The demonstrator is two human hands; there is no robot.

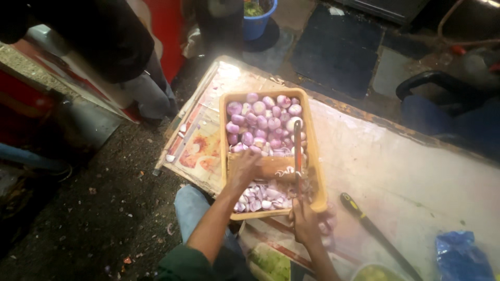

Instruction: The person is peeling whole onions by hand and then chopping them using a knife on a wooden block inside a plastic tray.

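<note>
your right hand (306, 221) has its fingers wrapped round a knife (297, 156), long thin blade over the wooden board (273, 167). your left hand (242, 170) lies on the board, grip unclear. the board spans a yellow rectangular plastic crate (317, 171) on the pale surface (396, 171), round peeled purple onions (263, 122) inside, sliced pieces (260, 200) below.

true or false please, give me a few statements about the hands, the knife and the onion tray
1. The right hand holds a long-bladed knife over the yellow plastic tray. True.
2. The left hand rests on a blue bag. False: it is inside the tray, at the small wooden board.
3. Peeled purple onions fill the tray's far end. True.
4. The tray's near end is empty. False: sliced onion pieces lie there.
5. A black-and-yellow-handled knife lies right of the tray. True.
</note>
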